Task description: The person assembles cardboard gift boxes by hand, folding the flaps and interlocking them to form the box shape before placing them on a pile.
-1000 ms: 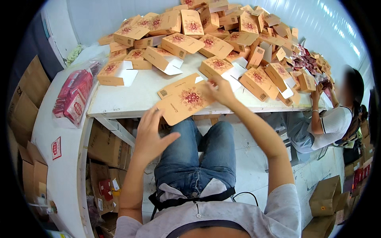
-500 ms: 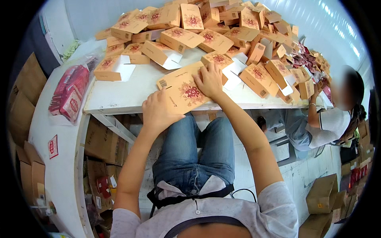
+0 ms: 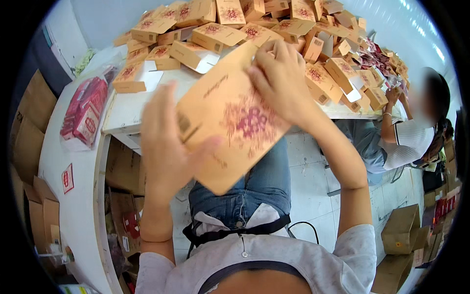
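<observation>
Both hands hold one flat tan carton blank (image 3: 230,117) above the lap, near the bench (image 3: 122,115): left hand (image 3: 164,147) grips its near-left edge, right hand (image 3: 281,81) its far corner; advise squeezing opposite creases evenly

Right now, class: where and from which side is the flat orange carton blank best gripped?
Grip the flat orange carton blank by its two opposite edges, from either side: it is thin, broad and tilted. The left hand pinches the lower-left edge, the right hand the upper-right.
</observation>
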Tool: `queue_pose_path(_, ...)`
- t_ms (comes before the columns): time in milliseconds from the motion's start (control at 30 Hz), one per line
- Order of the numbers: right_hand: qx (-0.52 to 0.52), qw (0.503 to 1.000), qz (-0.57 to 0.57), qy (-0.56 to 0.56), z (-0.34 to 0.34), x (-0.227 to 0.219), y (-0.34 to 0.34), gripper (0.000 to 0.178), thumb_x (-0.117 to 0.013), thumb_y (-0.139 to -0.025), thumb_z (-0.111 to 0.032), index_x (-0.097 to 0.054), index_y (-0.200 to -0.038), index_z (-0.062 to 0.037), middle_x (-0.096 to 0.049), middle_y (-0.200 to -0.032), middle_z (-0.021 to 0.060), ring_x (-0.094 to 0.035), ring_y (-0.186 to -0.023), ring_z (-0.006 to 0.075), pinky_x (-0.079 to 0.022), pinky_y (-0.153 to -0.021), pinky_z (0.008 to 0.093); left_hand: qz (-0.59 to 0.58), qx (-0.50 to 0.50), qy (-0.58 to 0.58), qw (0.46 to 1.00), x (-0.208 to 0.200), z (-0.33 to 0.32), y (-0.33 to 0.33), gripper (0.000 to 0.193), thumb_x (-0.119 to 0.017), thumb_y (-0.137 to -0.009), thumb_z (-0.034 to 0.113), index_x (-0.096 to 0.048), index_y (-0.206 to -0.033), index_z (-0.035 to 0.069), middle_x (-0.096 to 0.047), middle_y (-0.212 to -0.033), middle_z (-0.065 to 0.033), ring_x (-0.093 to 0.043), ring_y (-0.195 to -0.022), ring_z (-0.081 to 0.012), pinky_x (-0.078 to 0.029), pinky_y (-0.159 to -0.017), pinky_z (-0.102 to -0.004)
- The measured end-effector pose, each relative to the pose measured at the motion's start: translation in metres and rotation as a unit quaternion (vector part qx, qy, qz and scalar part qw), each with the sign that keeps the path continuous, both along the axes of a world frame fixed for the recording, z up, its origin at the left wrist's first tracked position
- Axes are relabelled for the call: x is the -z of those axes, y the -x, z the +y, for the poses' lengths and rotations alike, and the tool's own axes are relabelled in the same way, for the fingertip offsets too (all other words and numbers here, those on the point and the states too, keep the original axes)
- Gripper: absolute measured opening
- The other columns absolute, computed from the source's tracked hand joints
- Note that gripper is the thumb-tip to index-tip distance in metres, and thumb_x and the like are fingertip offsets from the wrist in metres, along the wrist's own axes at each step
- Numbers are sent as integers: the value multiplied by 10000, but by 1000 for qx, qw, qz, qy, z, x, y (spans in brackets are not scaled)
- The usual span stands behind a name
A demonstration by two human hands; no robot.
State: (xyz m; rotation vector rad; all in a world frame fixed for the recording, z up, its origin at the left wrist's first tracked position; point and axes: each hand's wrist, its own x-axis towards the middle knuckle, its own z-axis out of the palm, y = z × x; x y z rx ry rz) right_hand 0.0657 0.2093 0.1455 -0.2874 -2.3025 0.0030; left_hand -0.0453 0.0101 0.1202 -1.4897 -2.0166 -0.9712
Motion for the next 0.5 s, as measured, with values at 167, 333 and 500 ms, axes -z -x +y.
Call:
queue_pose_path(167, -89, 995, -55, -1, -46, 33, -15, 275, -624, -740, -202, -565, -911, 5, -429, -1008, 144, -396, -1034, 308, -257, -914, 543, -169, 53, 126, 976, 25, 24, -32, 1076, -800, -548, 386, -205, -1353, -11, -435, -1229, -223, -482, -1095, -354, -411, -897, -413)
queue_pose_path(333, -105, 989, -93, -43, -51, 52, -22, 267, -616, -700, -197, -565, -890, -18, -440, -995, 124, -408, -1062, 283, -238, -935, 564, -318, 88, 93, 939, 66, 42, -41, 1104, -839, -519, 242, -174, -1369, 8, -428, -1253, -204, -513, -1080, -296, -443, -865, -340)
queue_pose_path(500, -40, 989, -60, -130, -45, 55, -44, 152, -584, -713, -204, -578, -763, -61, -480, -1033, 89, -428, -1114, 278, -228, -920, 621, -362, 128, 8, 923, 73, 48, -58, 995, -802, -580, 181, -202, -1358, 27, -455, -1228, -188, -521, -1074, -290, -445, -862, -350)
